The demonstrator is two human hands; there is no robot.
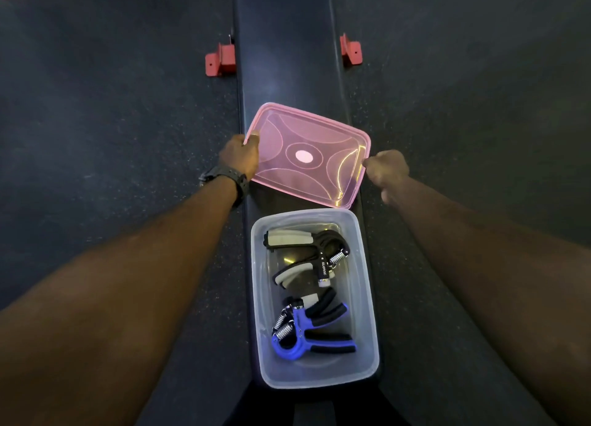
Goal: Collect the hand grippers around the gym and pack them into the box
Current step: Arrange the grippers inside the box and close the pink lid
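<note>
Both hands (240, 156) (387, 168) gripping pink lid (307, 155), crosswise, perhaps tilted

A dark padded bench (287, 57) runs near to far; a clear box (361, 297) sits at its near end.

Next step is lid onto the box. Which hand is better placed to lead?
Probably neither alone. The left hand grips the far-left corner of the translucent pink plastic lid; the right hand pinches its right edge. The clear plastic box sits directly nearer the person, so both hands would bring it back together.
</note>
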